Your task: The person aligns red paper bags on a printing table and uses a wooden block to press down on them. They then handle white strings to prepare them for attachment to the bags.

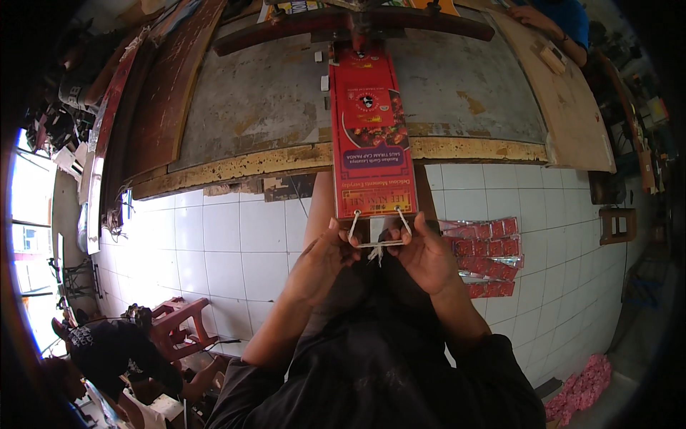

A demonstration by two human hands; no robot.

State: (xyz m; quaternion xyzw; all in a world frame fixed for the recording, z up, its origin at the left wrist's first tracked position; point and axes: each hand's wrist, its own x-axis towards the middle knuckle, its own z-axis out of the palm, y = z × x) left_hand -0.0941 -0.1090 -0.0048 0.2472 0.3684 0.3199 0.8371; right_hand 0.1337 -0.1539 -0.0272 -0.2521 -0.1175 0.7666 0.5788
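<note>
A long red printed cardboard panel (375, 168) lies on the worktable and juts over its near edge toward me. Two holes near its close end carry a white cord (371, 244), knotted in the middle with frayed ends hanging down. My left hand (319, 263) pinches the cord below the left hole, close to the panel's corner. On the other side, my right hand (427, 259) pinches the cord below the right hole. Between them the cord runs taut and level. The panel's far end lies beneath a dark red metal bar (357, 32).
The grey-topped worktable (257, 93) has a worn wooden front edge. Several packs of red printed pieces (489, 247) lie on the white tile floor at right. A red plastic stool (179, 325) stands lower left near another person (118, 350). A person's hand (536, 20) rests at upper right.
</note>
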